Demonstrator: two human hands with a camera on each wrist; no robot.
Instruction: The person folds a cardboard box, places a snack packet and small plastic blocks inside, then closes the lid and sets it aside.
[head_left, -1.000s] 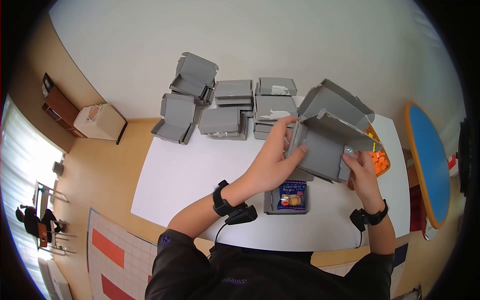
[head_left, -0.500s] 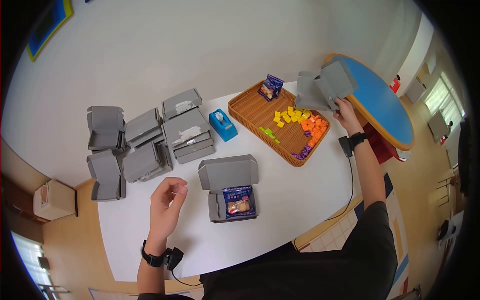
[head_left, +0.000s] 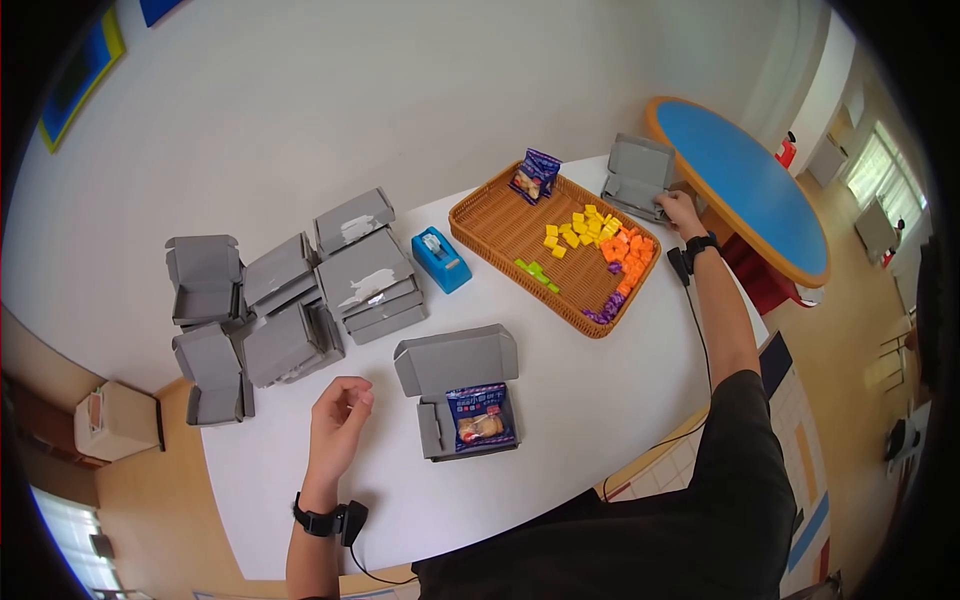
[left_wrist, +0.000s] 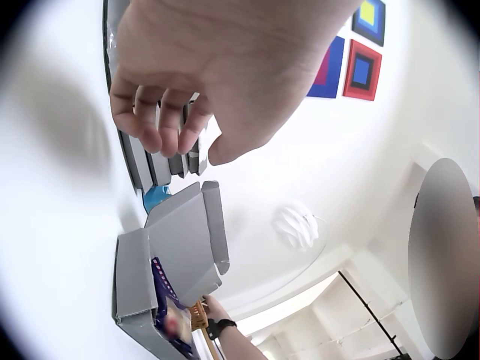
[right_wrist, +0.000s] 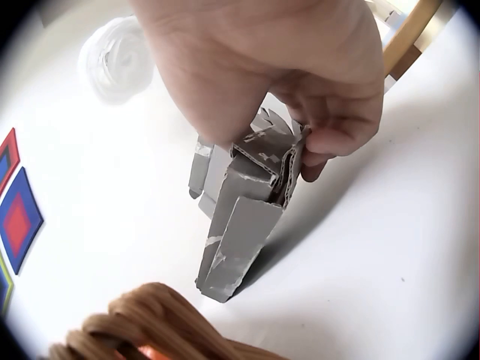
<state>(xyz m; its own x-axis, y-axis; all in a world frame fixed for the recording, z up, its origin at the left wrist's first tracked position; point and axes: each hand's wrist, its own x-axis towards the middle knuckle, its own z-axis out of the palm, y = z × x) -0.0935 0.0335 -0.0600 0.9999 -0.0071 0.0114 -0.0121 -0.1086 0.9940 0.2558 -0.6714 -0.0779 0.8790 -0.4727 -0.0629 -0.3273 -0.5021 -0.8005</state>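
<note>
At the table's far right corner, my right hand (head_left: 680, 213) pinches the edge of an open grey cardboard box (head_left: 640, 172). Its lid stands up. In the right wrist view, fingers and thumb grip the worn, torn edge of that box (right_wrist: 247, 202), which is low over the white surface. My left hand (head_left: 342, 415) hovers with loosely bent fingers and holds nothing. Just right of it, another grey box (head_left: 455, 362) stands with its lid raised. A blue packet of biscuits (head_left: 481, 417) lies inside, beside a narrow side compartment.
A wicker tray (head_left: 490, 225) holds yellow, orange, green and purple pieces and an upright biscuit packet (head_left: 536, 176). Left of it stand a blue tape dispenser (head_left: 440, 260) and stacked grey boxes (head_left: 365, 275). A blue round table (head_left: 740, 190) adjoins the right corner.
My left hand let go of the open box and moved left. My right hand carried it right, past the wicker tray, and lowered it to the table corner. The head view turned right.
</note>
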